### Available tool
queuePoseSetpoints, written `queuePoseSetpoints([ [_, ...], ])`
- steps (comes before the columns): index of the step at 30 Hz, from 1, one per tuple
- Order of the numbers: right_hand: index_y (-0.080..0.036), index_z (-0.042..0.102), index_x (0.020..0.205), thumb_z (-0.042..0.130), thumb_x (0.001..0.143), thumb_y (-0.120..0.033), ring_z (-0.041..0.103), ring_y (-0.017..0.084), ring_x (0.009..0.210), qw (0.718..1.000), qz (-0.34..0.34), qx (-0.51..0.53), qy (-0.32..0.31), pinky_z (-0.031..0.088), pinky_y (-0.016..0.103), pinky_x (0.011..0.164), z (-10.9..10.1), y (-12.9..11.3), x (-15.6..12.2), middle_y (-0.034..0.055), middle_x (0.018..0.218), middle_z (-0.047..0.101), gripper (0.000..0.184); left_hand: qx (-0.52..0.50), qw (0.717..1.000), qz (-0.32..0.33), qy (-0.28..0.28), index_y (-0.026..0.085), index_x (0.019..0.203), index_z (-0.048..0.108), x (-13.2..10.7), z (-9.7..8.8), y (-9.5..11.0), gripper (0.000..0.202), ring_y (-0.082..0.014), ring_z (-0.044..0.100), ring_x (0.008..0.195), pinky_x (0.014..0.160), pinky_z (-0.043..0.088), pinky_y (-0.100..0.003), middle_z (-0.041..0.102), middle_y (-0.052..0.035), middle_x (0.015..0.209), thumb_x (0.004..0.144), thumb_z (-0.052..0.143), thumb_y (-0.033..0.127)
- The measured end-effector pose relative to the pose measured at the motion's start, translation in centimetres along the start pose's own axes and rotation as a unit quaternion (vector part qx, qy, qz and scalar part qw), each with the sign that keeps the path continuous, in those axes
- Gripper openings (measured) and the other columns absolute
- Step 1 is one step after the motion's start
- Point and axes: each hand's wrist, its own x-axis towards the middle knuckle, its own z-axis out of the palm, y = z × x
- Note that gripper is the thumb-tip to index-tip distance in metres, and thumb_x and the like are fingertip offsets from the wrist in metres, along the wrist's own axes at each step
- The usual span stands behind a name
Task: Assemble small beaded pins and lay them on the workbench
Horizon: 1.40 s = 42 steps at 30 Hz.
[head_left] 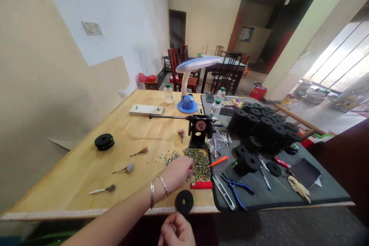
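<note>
At the near side of a wooden table (123, 134), a person's left hand (183, 170), two bracelets (152, 193) at the wrist, reaches to a pile of small dark-and-yellow pieces (203, 163), its fingers curled together; whether they grip a piece cannot be told. Nearer the person, the right hand (178, 231) has its thumb and fingers together, any hold hidden, just below a black ring (189, 202). Beyond the left hand stands a black device (198, 128) with a long rod.
</note>
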Motion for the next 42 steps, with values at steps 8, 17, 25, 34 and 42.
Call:
queuePoseSetpoints([
  [8,-0.019,0.052,0.07,0.066,0.072,-0.063,0.025,0.002,0.03,1.0,-0.006,-0.019,-0.009,0.016,0.016,0.032,0.4,-2.8,-0.7,0.0034,0.064,0.069,0.047,-0.49,0.854,-0.161,0.072,0.017,0.083,0.058,-8.8,-1.5,-3.4,0.014,-0.0097,0.046,0.058,0.054,0.036,-0.021,0.054,0.004,0.067,0.078,0.063,0.03],
  [17,-0.017,0.057,0.076,0.061,0.081,-0.057,0.037,0.004,0.035,0.992,0.0,-0.072,-0.101,0.029,0.015,0.034,2.6,-3.0,0.4,-0.0032,0.056,0.057,0.041,-0.815,0.504,-0.266,0.103,0.012,0.076,0.065,-14.1,1.2,-3.7,0.018,-0.0097,0.059,0.067,0.055,0.04,-0.017,0.065,-0.0039,0.079,0.068,0.08,0.02],
  [25,-0.018,0.05,0.072,0.062,0.077,-0.061,0.038,0.003,0.036,0.989,0.009,-0.074,-0.131,0.028,0.015,0.036,4.2,-3.6,1.0,0.001,0.064,0.065,0.045,-0.855,0.412,-0.304,0.086,0.011,0.078,0.068,-14.8,2.0,-5.0,0.006,-0.004,0.047,0.045,0.047,0.038,-0.016,0.068,-0.0027,0.077,0.081,0.067,0.016],
  [34,-0.018,0.047,0.066,0.068,0.067,-0.066,0.034,0.002,0.035,0.991,0.034,-0.066,-0.111,0.023,0.015,0.035,5.1,-4.3,1.1,-0.0025,0.054,0.06,0.052,-0.862,0.401,-0.298,0.082,0.007,0.079,0.069,-14.7,2.0,-4.9,0.011,-0.0066,0.053,0.047,0.05,0.042,-0.019,0.068,-0.0032,0.07,0.085,0.063,0.014],
  [42,-0.018,0.049,0.065,0.068,0.066,-0.067,0.035,0.003,0.035,0.991,0.037,-0.069,-0.107,0.023,0.015,0.036,5.2,-4.8,1.0,-0.0043,0.051,0.057,0.053,-0.864,0.397,-0.299,0.081,0.005,0.076,0.069,-14.5,1.8,-4.7,0.01,-0.0048,0.05,0.041,0.045,0.041,-0.017,0.069,-0.0032,0.067,0.081,0.068,0.014],
])
